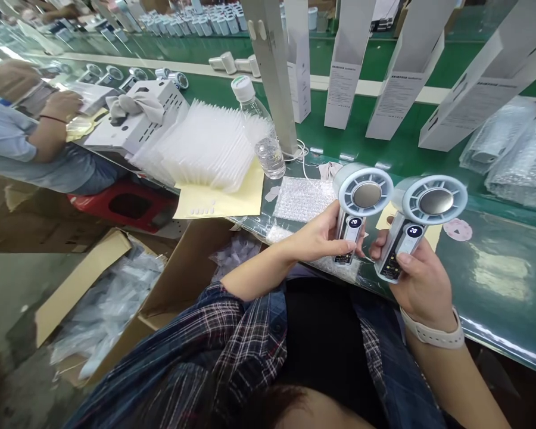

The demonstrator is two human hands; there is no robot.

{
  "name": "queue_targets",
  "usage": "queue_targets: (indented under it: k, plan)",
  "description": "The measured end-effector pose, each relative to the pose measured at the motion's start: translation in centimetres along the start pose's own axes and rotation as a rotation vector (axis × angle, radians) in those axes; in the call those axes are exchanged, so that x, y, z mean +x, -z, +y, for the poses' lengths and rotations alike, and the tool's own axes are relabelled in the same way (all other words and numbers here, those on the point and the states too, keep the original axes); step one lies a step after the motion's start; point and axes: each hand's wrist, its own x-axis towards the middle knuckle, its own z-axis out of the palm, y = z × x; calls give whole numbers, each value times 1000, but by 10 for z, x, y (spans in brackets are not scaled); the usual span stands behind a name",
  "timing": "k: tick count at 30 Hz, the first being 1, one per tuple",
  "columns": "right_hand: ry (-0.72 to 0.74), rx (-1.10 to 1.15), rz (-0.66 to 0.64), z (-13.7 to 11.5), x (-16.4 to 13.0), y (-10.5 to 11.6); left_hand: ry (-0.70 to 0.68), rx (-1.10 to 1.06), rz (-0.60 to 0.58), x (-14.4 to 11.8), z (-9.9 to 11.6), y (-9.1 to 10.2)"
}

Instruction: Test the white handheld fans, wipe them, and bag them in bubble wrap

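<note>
My left hand is wrapped round the handle of a light blue handheld fan, its thumb across the front below a lit display reading 20. In my right hand is a second handheld fan of the same kind, also showing 20, with the thumb pressed on its front. Both fans are held upright, slightly tilted, side by side above the bench edge. Beneath and left of them lies a bubble-wrap sheet. A yellow sheet with a round mark is partly hidden behind the fans.
A water bottle stands beside a stack of translucent sleeves on yellow paper. White boxes stand across the bench, with bubble-wrapped items at right. A cardboard box of plastic bags sits below. A co-worker's hand is at left.
</note>
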Motion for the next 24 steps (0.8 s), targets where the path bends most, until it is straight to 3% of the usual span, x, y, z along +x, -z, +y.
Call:
queue_targets:
  k: [9, 14, 19, 24]
  plan:
    - [3, -19, 58, 2, 0, -3, 11, -31, 37, 5, -3, 0]
    - [26, -54, 108, 2, 1, -5, -19, -39, 192, 9, -16, 3]
    - [14, -64, 115, -1, 1, -7, 26, -49, 110, 8, -10, 1]
    - [-1, -59, 152, 0, 4, -7, -10, -50, 117, 8, -11, 1]
